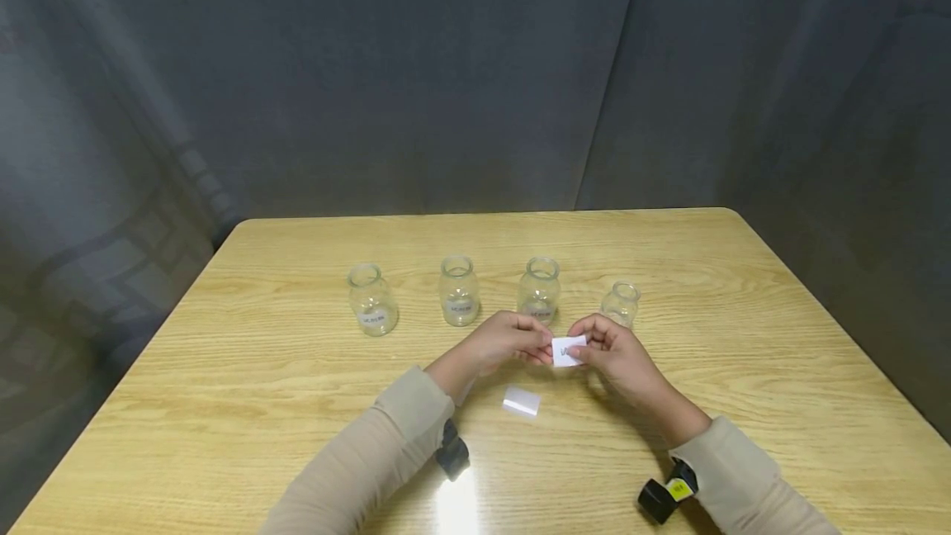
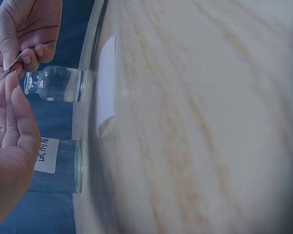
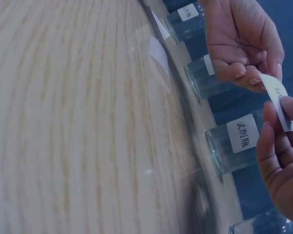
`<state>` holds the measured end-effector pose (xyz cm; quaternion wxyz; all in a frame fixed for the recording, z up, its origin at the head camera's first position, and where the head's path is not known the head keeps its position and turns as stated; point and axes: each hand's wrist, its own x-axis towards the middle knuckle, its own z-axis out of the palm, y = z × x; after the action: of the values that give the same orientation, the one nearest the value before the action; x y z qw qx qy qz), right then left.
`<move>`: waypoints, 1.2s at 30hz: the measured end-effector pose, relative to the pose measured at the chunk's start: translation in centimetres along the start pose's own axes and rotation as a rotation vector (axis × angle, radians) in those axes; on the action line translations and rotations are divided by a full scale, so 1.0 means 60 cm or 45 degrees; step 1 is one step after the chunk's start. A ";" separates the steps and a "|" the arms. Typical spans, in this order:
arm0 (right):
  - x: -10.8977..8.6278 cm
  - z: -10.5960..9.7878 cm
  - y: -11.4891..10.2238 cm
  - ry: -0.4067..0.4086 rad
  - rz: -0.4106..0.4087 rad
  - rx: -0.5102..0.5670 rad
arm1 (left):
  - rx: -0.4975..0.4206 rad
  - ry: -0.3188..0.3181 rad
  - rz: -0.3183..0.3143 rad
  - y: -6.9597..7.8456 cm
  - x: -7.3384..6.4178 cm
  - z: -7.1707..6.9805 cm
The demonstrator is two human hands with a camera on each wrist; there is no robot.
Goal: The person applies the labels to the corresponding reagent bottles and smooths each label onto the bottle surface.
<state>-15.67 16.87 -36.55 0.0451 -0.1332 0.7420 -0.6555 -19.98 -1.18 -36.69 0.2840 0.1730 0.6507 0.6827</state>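
A small white label [image 1: 568,351] with dark writing is held in front of the jars by both hands. My left hand [image 1: 513,341] pinches its left edge; in the right wrist view the left fingertips meet the upper end of the label [image 3: 276,100]. My right hand [image 1: 612,357] grips the other side between thumb and fingers. Close behind the hands stand a labelled glass jar [image 1: 540,287] and a smaller glass jar [image 1: 620,304], partly covered by the right hand. No label can be seen on the smaller jar [image 2: 58,84].
Two more labelled glass jars, the leftmost jar [image 1: 371,304] and its neighbour jar [image 1: 458,291], stand in the row. A glossy white slip [image 1: 522,401] lies on the wooden table [image 1: 223,403] below the hands. A dark curtain [image 1: 416,81] hangs behind.
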 end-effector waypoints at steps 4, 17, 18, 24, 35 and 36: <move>-0.002 0.000 0.000 -0.018 0.001 -0.005 | -0.001 0.004 -0.006 -0.001 -0.001 0.000; -0.002 0.002 0.006 -0.031 -0.007 0.019 | 0.001 -0.002 -0.010 -0.009 0.001 0.001; -0.002 0.003 0.007 -0.019 0.001 0.010 | 0.002 0.000 -0.014 -0.009 0.001 0.001; -0.002 0.004 0.005 0.206 0.072 -0.227 | 0.055 0.043 0.020 -0.007 0.002 -0.001; -0.006 0.009 0.012 0.072 0.165 -0.167 | 0.276 0.067 0.028 -0.011 0.001 0.008; -0.006 0.010 0.012 0.068 0.169 -0.170 | 0.313 0.059 0.024 -0.012 0.001 0.010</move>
<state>-15.28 16.46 -37.35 0.0594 -0.0689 0.7923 -0.6033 -19.54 -0.68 -37.36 0.2391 0.1967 0.7341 0.6043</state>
